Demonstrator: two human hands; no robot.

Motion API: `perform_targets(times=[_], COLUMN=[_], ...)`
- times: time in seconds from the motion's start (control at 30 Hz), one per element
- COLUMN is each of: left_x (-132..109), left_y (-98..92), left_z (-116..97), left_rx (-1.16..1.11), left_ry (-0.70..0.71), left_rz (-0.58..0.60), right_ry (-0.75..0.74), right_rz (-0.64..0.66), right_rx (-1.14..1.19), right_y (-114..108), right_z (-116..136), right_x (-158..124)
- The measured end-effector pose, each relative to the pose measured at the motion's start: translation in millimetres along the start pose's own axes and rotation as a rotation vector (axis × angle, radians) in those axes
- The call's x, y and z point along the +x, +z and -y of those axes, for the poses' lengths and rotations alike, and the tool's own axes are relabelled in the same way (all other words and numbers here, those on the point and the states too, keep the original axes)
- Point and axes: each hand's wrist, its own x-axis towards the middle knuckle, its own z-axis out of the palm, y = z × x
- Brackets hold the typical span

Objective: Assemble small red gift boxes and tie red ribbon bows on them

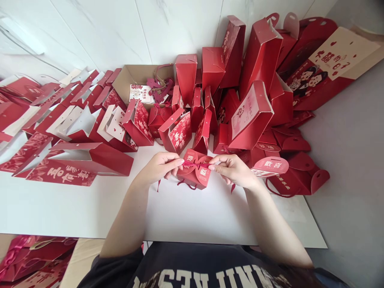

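A small red gift box (pixel 195 176) with a round-topped flap stands on the white table (pixel 192 216) right in front of me. My left hand (pixel 160 168) pinches one end of a thin red ribbon (pixel 196 164) that runs across the box's top. My right hand (pixel 232 170) pinches the other end of that ribbon. Both hands are closed, one at each side of the box. Loose ribbon tails hang below each hand.
Several folded red gift boxes (pixel 255 116) pile up behind and to the right. Flat, unfolded red box blanks (pixel 66 120) lie spread at the left. An open cardboard carton (pixel 141 80) holds red ribbons. More red bags (pixel 30 256) lie at the lower left.
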Motion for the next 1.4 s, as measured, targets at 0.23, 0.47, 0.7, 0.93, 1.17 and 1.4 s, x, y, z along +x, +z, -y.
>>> perform_targets(times=[0.23,0.47,0.7,0.93,1.17,1.4], left_x=[-3,1,-2,-7,-3,3], left_y=[4.6,24.5,25.7,19.6,28.1,35.7], left_z=[-6,-11,-7,-14,-13,-3], left_rx=[0.098,0.125,0.127,0.146,0.121,0.238], left_ry=[0.047,0.171,0.117,0.080,0.090,0.279], left_rz=[-0.100,-0.216,-0.182,-0.152,-0.163,-0.265], right_ry=[-0.177,-0.480,-0.544,-0.477,-0.538,-0.526], right_rz=[-0.078,-0.278,-0.242,-0.215,-0.227,-0.272], right_rx=[-0.159,-0.381,-0.410,-0.431,-0.406,-0.465], right_y=[6,13,18,17,24,27], right_z=[6,2,7,8,8,7], right_x=[-5,1,1,1,5,9])
